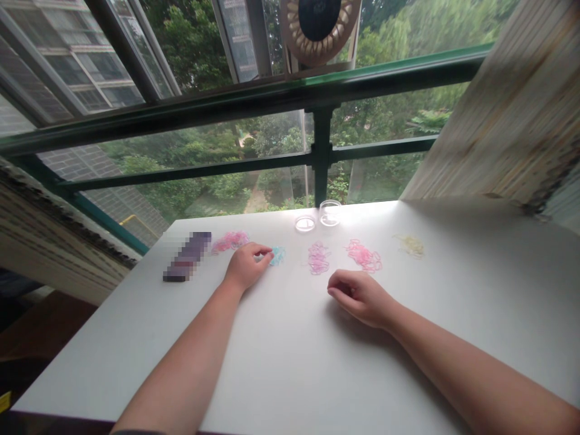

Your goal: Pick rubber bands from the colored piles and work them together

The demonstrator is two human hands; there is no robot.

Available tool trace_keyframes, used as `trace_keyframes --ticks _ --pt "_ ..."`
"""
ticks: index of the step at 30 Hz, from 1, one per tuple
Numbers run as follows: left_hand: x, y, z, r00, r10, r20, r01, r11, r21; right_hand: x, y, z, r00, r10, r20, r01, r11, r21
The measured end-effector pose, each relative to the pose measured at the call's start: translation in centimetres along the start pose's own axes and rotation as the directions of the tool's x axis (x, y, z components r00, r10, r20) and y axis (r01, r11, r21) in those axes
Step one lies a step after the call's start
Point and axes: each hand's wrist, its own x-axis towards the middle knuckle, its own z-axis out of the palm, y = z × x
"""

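My left hand (pixel 246 266) rests at the left edge of a small pile of light-blue loops (pixel 278 256) that look like tiny rubber bands. Its thumb and forefinger are drawn together at the pile, and whatever lies between the tips is too small to make out. Curled above the table, my right hand (pixel 357 295) has thumb and fingers closed together; its contents, if any, are hidden. Just beyond it lie a purple pile of bands (pixel 318 258) and a coral-pink pile of bands (pixel 364 255). A pale-yellow pile of bands (pixel 411 246) is farther right.
Left of my left hand lie a mixed pink pile of bands (pixel 232 241) and a blurred-out dark oblong item (pixel 188 257). Two clear round dishes (pixel 305 224) stand at the back edge of the white table (pixel 272 362). Behind are a green railing (pixel 321 157), a fan (pixel 319 30) and a curtain (pixel 502 109).
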Motion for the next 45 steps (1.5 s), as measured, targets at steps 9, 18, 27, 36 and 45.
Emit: trace_keyframes --ticks 9,18,27,36,45 --pt "0.2 -0.2 -0.1 0.999 -0.038 -0.020 0.039 0.998 0.053 0.1 0.0 0.1 1.000 0.002 0.000 -0.002 1.000 0.012" --pt "0.1 -0.2 -0.1 0.992 -0.097 -0.078 0.103 0.992 0.078 0.1 -0.1 0.0 1.000 0.010 0.012 -0.010 1.000 0.006" --pt "0.1 -0.7 -0.1 0.991 -0.117 -0.072 0.119 0.993 0.021 0.0 -0.2 0.0 1.000 -0.006 0.003 0.006 1.000 0.006" --pt "0.0 -1.1 -0.3 0.989 -0.137 -0.055 0.131 0.986 -0.103 0.2 -0.2 0.1 1.000 -0.003 0.004 0.003 1.000 0.021" --pt "0.4 -4.8 -2.7 0.747 -0.358 -0.560 0.295 0.934 -0.203 0.2 0.0 0.2 1.000 -0.008 0.002 0.008 1.000 0.017"
